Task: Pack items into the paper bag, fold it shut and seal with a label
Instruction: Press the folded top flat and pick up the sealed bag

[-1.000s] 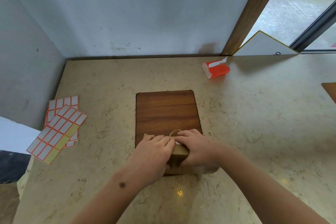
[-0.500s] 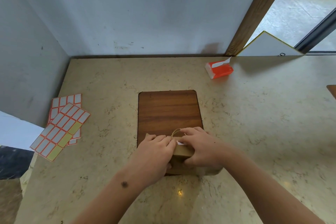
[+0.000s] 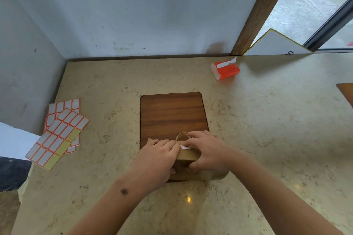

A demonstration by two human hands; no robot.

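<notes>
A small brown paper bag (image 3: 188, 156) lies on the near end of a wooden board (image 3: 172, 114), its top folded over. A twine handle loop (image 3: 182, 135) sticks out past the fold. A white label (image 3: 185, 147) shows on the fold between my hands. My left hand (image 3: 156, 160) presses down on the bag's left part, fingers curled over the fold. My right hand (image 3: 207, 151) covers the right part, with fingertips at the label and thumb against the bag's near side. Most of the bag is hidden under both hands.
Two sheets of white, orange-bordered labels (image 3: 59, 131) lie at the counter's left edge. A red and white packet (image 3: 225, 69) sits at the back right. Another wooden board's corner (image 3: 346, 91) shows at the far right. Walls close the left and back sides.
Both hands stay on the folded bag, with the fingers shifting only slightly. The white label shows a little more between the hands. The view drifts a bit.
</notes>
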